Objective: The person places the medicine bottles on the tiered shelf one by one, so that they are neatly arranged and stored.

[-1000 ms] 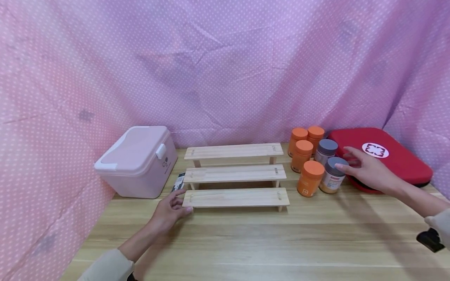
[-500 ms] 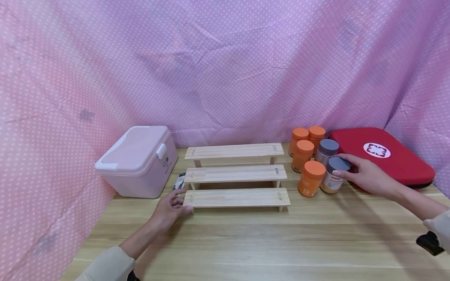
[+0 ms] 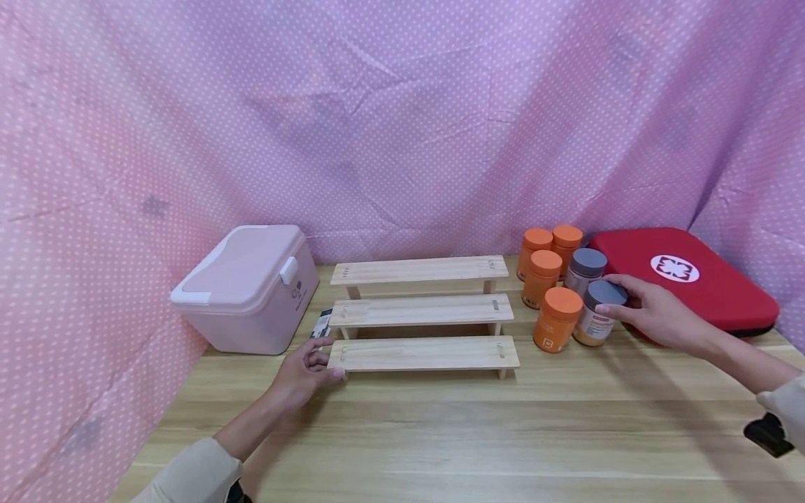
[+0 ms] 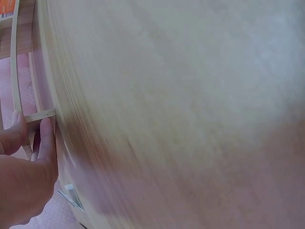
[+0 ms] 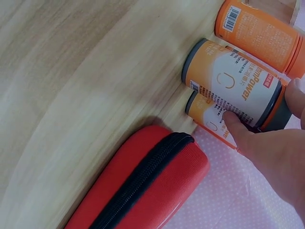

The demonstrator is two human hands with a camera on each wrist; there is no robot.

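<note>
In the head view, my right hand (image 3: 666, 314) grips the grey lid of the front grey-lidded supplement jar (image 3: 594, 326), thumb at the front and fingers behind. The jar stands upright on the table. In the right wrist view, its white-and-orange label (image 5: 233, 81) shows, with one fingertip lying against the jar's side. My left hand (image 3: 298, 377) holds the left end of the lowest step of a three-tier wooden rack (image 3: 421, 354). The left wrist view has the thumb at the board and a finger at its short leg (image 4: 40, 115).
Several orange-lidded jars (image 3: 556, 321) and a second grey-lidded jar (image 3: 586, 265) stand close by. A red zipped first-aid case (image 3: 723, 293) lies behind my right hand. On the left is a pale pink lidded box (image 3: 251, 307), with a small printed packet (image 3: 321, 325) beside it.
My right hand has come forward onto the front grey-lidded jar, its thumb and fingers closing round the lid. The left hand and the rack have stayed in place.
</note>
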